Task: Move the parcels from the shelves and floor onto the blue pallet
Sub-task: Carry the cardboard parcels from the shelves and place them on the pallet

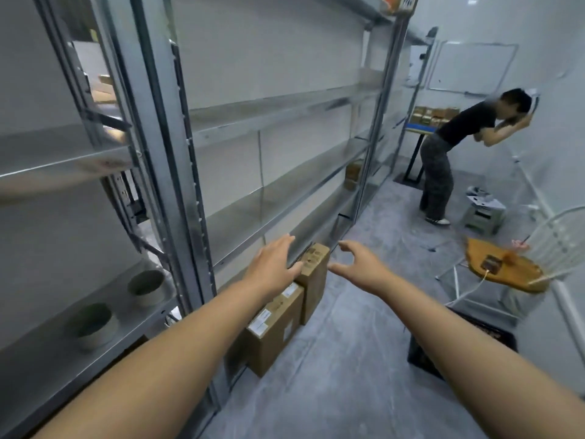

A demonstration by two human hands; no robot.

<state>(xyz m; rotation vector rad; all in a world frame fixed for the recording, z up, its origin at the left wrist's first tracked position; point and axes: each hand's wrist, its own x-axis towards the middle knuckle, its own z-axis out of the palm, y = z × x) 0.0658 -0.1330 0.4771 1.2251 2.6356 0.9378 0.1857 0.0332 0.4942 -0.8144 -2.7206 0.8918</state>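
Two brown cardboard parcels stand on the grey floor against the metal shelving. The nearer parcel (pixel 273 327) has white labels on top; the farther, taller parcel (pixel 315 274) stands upright just behind it. My left hand (pixel 273 267) is stretched out with fingers spread, its thumb at the taller parcel's left top edge. My right hand (pixel 357 264) hovers just right of that parcel, fingers apart, holding nothing. More brown parcels (pixel 435 115) sit on a blue surface (pixel 419 127) at the far end of the room. A small parcel (pixel 353 174) lies on a far shelf.
Grey metal shelving (pixel 278 160) runs along the left; two grey bowls (pixel 95 324) rest on a near shelf. A person in a black shirt (pixel 456 153) stands far right. A white chair with a wooden seat (pixel 506 270) and a dark crate (pixel 468 340) stand at right.
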